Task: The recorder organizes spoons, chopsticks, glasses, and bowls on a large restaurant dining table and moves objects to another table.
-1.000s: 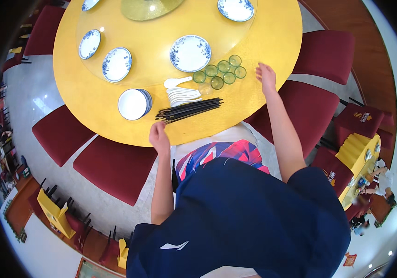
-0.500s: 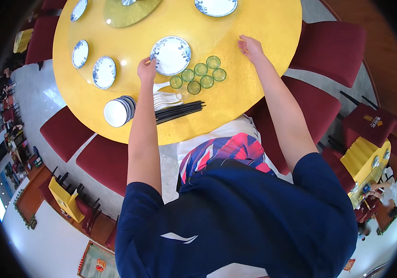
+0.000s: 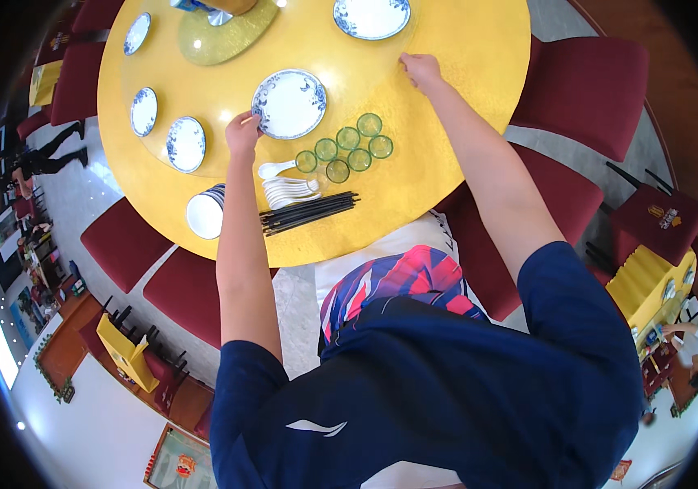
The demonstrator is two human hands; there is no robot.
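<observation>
My left hand (image 3: 243, 133) pinches the left rim of a white plate with blue floral edging (image 3: 289, 104), which lies on the round table. My right hand (image 3: 421, 72) is over the table to the right, between that plate and the right edge, its fingers curled together; what they hold, if anything, is hidden. Several green glasses (image 3: 348, 138) stand in a cluster just nearer than the plate. A white spoon (image 3: 276, 169) lies apart from a row of white spoons (image 3: 290, 193). Nearer still is a bundle of black chopsticks (image 3: 310, 213). Beside my left forearm, stacked bowls (image 3: 205, 215) are partly hidden.
Other blue-edged plates, including one (image 3: 372, 16) at the far side and one (image 3: 186, 144) at left, lie on the yellow table (image 3: 390, 220). A greenish disc (image 3: 210, 50) sits at its middle. Dark red chairs (image 3: 577, 98) ring the table. A person (image 3: 687, 338) is at another table, far right.
My right hand has moved left and farther away, and its fingers have curled in. The plate in my left hand has shifted slightly away from the glasses. The whole view has tilted a little.
</observation>
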